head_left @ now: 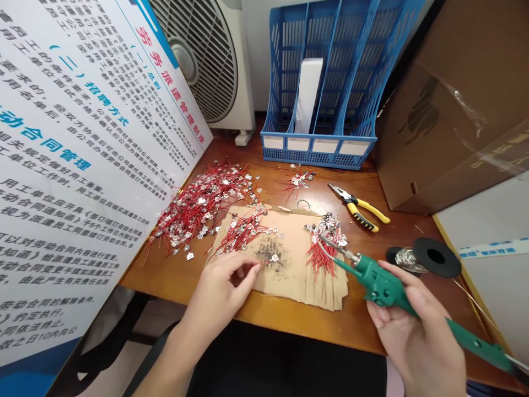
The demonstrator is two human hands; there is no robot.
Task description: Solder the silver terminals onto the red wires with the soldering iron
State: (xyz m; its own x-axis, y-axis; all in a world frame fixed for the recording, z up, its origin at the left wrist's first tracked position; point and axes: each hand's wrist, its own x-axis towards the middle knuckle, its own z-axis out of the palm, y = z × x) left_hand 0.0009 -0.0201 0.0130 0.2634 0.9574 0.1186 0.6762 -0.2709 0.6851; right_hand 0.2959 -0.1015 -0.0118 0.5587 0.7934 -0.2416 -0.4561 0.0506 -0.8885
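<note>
Left hand (225, 281), nearer, pinched red wire (265, 262) of metal tab (274, 257) at 2 o'clock; right hand (419, 325) gripped soldering gun (382, 286), aimed 10 o'clock.

We use one view, from the wearer's head, facing forward and down over the surface (165, 275) at close range. The left hand (227, 281) at 7 o'clock and right hand (417, 325) at 4 o'clock are near; the blue rack (351, 82) at 1 o'clock stands farther off.
</note>
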